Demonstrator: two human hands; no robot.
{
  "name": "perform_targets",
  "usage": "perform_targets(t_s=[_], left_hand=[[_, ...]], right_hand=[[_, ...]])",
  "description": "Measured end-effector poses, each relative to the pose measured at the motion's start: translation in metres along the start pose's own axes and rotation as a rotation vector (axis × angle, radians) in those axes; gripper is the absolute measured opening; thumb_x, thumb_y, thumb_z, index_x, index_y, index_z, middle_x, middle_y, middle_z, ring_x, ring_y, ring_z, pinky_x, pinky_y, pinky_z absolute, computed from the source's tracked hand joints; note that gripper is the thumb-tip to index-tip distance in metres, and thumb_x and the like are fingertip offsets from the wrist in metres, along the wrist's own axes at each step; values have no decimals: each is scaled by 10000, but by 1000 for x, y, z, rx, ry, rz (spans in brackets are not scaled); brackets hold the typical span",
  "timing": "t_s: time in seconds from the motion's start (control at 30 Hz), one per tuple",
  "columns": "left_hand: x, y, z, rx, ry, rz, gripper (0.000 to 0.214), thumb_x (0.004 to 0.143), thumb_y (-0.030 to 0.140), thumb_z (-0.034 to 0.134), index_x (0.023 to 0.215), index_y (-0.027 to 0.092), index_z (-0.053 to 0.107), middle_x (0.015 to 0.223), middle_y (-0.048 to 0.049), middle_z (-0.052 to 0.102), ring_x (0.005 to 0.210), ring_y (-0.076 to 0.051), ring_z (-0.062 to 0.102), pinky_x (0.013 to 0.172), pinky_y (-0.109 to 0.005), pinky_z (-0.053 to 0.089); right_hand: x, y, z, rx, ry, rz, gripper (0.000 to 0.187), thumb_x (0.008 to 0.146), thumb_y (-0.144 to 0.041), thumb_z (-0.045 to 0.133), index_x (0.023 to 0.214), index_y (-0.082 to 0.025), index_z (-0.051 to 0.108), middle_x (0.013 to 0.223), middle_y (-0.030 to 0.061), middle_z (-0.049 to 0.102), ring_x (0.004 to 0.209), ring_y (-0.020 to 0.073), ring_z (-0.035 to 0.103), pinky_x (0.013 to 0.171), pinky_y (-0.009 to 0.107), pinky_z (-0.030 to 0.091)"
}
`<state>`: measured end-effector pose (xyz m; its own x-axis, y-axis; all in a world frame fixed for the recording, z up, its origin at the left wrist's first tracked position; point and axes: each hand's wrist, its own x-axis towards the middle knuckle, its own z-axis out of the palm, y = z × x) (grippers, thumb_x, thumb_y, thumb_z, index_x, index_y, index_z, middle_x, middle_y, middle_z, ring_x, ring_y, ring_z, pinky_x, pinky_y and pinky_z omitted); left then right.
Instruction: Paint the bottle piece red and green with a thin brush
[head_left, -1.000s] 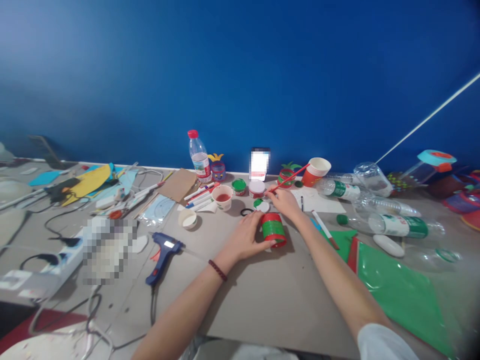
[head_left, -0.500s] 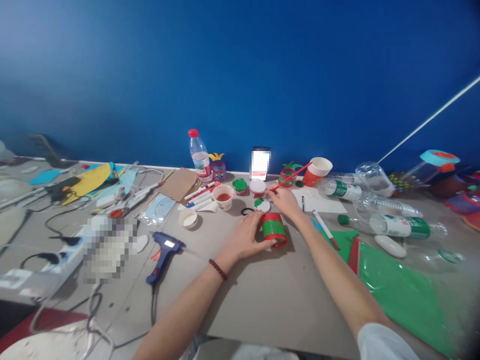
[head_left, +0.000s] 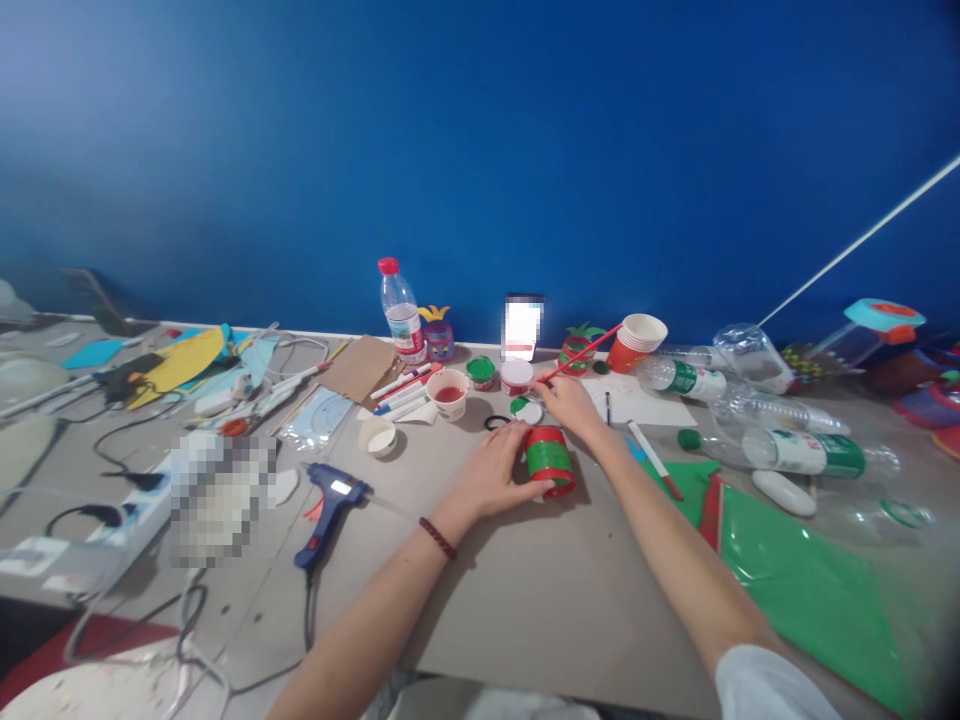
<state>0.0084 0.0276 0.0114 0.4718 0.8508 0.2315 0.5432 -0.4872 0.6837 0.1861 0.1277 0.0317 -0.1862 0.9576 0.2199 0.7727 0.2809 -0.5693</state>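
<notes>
My left hand (head_left: 495, 470) is closed around a cylinder painted in red and green bands (head_left: 550, 456), which lies on its side on the table. The thumb presses its near edge and the fingers reach along its left side. Between the fingers of my right hand (head_left: 568, 402) is a slim red paintbrush (head_left: 586, 350), its handle slanting up to the right. The brush tip is hard to make out beside a small white-topped jar (head_left: 517, 376). Just below that jar lies a white lid smeared with green paint (head_left: 526, 411). An open pot of green paint (head_left: 481, 373) stands further left.
A paper cup of reddish liquid (head_left: 448, 394) and a glue gun (head_left: 330, 510) are on the left. Stacked red cups (head_left: 636, 343), plastic bottles (head_left: 802, 452) and green sheets (head_left: 810, 580) occupy the right. A lit phone (head_left: 523, 328) leans against the blue wall.
</notes>
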Motion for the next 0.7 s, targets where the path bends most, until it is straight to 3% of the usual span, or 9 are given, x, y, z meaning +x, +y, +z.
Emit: perform_targets(t_s=[0.7], left_hand=[[0, 2, -1, -14, -6, -8, 730, 794, 608, 672, 1364, 219, 435, 1330, -132, 577, 1176, -326, 568, 1006, -464, 428]], right_hand=[[-1, -5, -6, 13, -50, -45, 186, 918, -238, 549, 911, -202, 731, 922, 68, 762, 901, 234, 679, 825, 314, 476]])
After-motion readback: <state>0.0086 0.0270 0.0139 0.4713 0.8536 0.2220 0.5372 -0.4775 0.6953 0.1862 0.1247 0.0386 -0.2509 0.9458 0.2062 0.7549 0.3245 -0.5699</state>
